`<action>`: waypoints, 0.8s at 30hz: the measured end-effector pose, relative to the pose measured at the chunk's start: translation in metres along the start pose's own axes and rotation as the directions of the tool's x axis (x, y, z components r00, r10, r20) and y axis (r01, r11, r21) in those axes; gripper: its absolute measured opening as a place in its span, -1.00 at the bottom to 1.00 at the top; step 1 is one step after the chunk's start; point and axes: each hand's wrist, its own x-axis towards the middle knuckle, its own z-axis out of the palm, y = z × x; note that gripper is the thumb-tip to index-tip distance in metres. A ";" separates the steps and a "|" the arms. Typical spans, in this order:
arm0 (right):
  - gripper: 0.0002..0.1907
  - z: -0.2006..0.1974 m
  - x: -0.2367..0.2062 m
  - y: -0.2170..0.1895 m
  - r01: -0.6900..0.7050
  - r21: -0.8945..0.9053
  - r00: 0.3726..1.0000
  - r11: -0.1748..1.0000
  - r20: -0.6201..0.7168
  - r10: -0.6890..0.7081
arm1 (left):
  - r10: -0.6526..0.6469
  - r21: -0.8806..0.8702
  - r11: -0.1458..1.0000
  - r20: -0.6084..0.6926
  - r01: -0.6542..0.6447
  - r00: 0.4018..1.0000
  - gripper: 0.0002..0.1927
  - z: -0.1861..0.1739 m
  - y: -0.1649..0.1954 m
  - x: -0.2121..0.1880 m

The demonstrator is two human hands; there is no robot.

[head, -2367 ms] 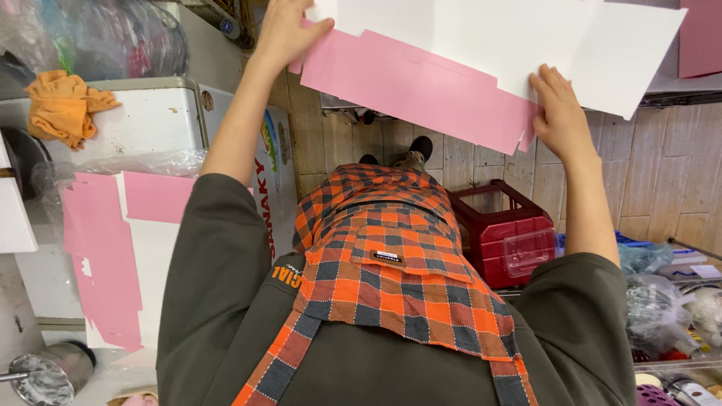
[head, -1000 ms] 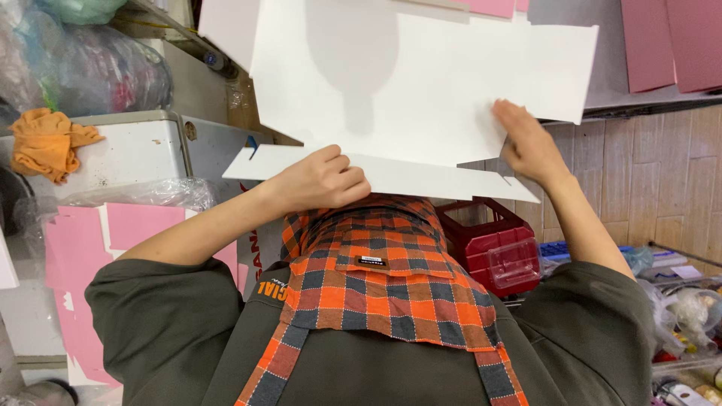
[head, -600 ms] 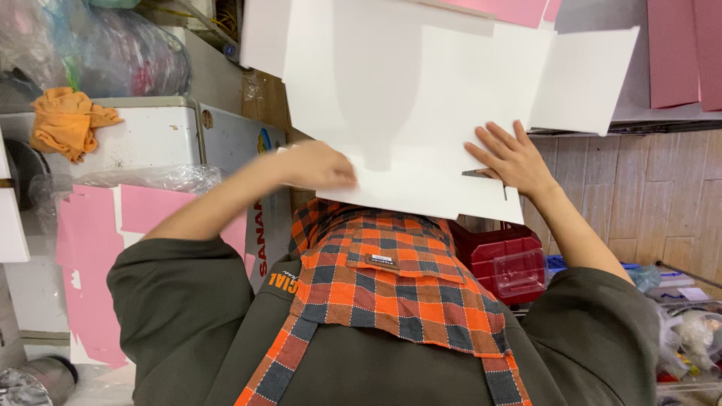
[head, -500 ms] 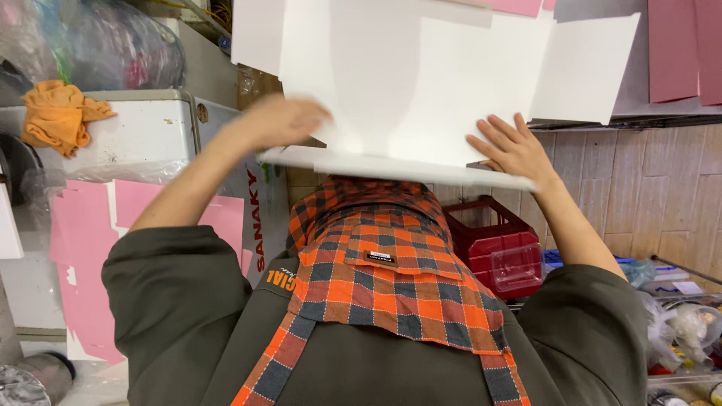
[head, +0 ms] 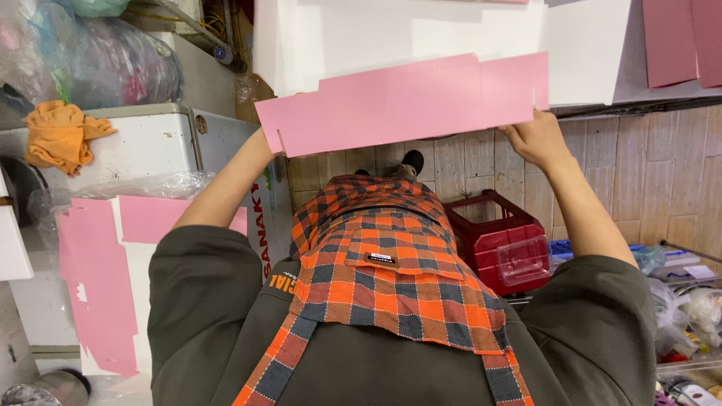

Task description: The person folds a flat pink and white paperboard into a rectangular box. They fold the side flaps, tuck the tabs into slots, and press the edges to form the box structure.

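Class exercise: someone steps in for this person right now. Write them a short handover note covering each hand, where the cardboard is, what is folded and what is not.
Right hand: grips the right end of the pink flap, folded up along the near edge of the white cardboard sheet.
Left hand: hidden behind the flap's left end; the forearm reaches up to it.
Done: near long flap is folded.
Left: the right side panel lies unfolded. More pink sheets lie at the right.

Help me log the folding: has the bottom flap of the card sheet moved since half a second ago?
Yes. The flap has swung up against the sheet, pink side now showing, farther above the red crate.
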 end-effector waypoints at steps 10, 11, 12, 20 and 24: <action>-0.55 -0.057 0.044 -0.013 -0.094 0.409 0.994 0.908 -0.003 0.105 | -0.405 -0.223 0.866 0.209 0.447 0.890 -0.17 -0.089 0.021 0.043; -0.53 -0.060 0.048 -0.016 -0.104 0.436 0.993 0.894 -0.011 0.120 | -0.408 -0.270 0.843 0.244 0.466 0.880 -0.16 -0.094 0.016 0.047; -0.51 -0.060 0.050 -0.019 -0.072 0.479 0.995 0.875 -0.031 0.099 | -0.406 -0.316 0.817 0.281 0.483 0.870 -0.15 -0.098 0.010 0.050; -0.45 -0.060 0.047 -0.054 -0.272 0.556 0.904 0.785 -0.133 0.407 | -0.582 -0.305 0.697 0.288 0.649 0.761 0.00 -0.084 -0.001 0.082; -0.32 -0.044 0.049 -0.067 -0.323 0.259 0.831 0.910 -0.383 0.403 | -0.768 -0.184 0.612 0.093 0.769 0.633 -0.02 -0.081 0.016 0.077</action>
